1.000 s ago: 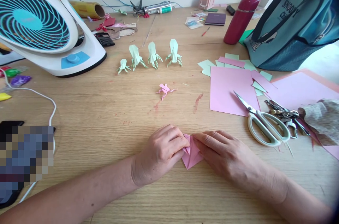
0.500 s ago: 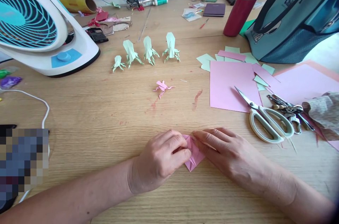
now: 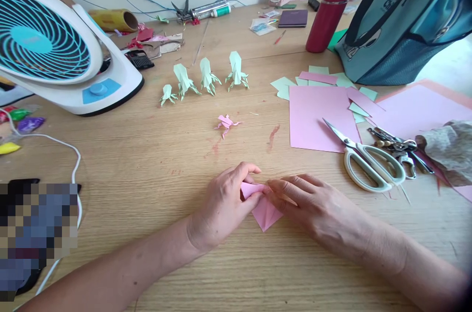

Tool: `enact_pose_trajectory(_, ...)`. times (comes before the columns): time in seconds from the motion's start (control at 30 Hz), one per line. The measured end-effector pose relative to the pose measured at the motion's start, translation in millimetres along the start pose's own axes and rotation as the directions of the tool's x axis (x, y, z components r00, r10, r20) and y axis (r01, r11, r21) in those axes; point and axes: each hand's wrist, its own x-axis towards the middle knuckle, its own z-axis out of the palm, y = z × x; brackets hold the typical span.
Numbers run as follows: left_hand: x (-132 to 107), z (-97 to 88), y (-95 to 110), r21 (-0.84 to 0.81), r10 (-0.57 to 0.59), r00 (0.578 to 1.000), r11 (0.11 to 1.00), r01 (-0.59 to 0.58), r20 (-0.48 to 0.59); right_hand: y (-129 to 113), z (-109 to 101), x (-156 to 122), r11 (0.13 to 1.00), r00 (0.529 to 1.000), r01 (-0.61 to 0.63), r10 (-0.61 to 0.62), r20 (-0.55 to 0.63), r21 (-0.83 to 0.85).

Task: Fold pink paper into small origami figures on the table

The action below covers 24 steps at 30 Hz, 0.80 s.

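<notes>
A small folded pink paper [image 3: 264, 211] lies on the wooden table [image 3: 147, 164] near its front edge, between both hands. My left hand [image 3: 224, 203] pinches the paper's upper left flap between thumb and fingers. My right hand [image 3: 313, 206] presses down on the paper's right side with its fingertips held together. A finished small pink origami figure [image 3: 226, 124] lies further back. Behind it stand several pale green origami figures [image 3: 206, 78] in a row.
White-handled scissors [image 3: 363, 157] rest on pink paper sheets [image 3: 320, 115] to the right, beside keys [image 3: 400, 147] and green scraps. A blue bag [image 3: 401, 21] and red bottle [image 3: 326, 14] stand at the back right. A white and blue fan [image 3: 55, 46] stands on the left, with its cable.
My left hand has lifted a flap of the pink paper, thumb now raised over it. The right hand stays pressed on the paper. The view shifted slightly.
</notes>
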Motion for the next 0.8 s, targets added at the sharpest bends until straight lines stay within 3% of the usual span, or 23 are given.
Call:
enact_pose_trajectory(0.13,-1,5.1,-4,0.037,0.078,0.996,0.996,-0.077,-0.051,-2,4,0,1.000,1.000,-0.021,0.021,0.016,-0.023)
enact_pose_trajectory(0.33,-9,8.3,-8,0.134,0.283,0.951,0.954,-0.267,-0.121,0,3,0,1.000,1.000,-0.017,0.017,0.017,-0.012)
enact_pose_trajectory(0.63,-11,-2.9,-8,0.211,0.505,0.862,0.840,-0.501,0.035,7,1,-3,0.999,0.999,0.006,-0.008,0.051,0.036)
enact_pose_trajectory(0.8,-13,-6.9,-12,0.252,0.609,0.789,0.753,-0.608,0.086,10,-2,-1,0.997,0.998,0.000,-0.005,0.059,0.082)
